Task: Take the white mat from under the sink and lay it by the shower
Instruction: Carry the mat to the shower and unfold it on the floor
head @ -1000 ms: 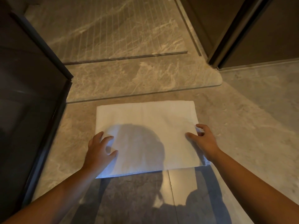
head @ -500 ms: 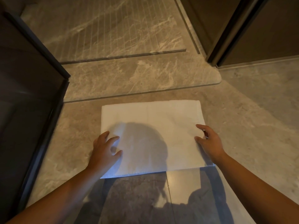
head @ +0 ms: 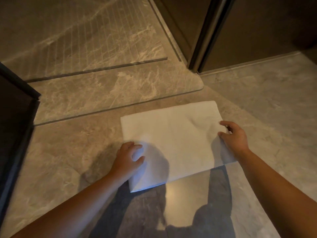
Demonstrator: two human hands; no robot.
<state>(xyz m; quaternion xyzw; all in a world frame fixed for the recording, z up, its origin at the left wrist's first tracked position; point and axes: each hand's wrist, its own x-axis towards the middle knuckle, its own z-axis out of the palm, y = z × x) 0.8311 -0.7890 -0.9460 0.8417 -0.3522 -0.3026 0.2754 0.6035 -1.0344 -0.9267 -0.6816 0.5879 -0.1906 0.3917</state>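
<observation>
The white mat, folded into a rectangle, lies on the marble floor just in front of the raised shower threshold, a little askew to it. My left hand grips the mat's near left corner, which curls up off the floor. Over at the right edge my right hand pinches the cloth, and the mat wrinkles and lifts there. My shadow falls across the mat's near half.
The grooved shower floor lies beyond the threshold. A dark glass panel with a black frame stands at the left. A dark door frame rises at the back right. Open marble floor extends to the right.
The mat has slid to the right and turned slightly. Both hands went from resting on it to gripping its edges, and its right side now bunches up.
</observation>
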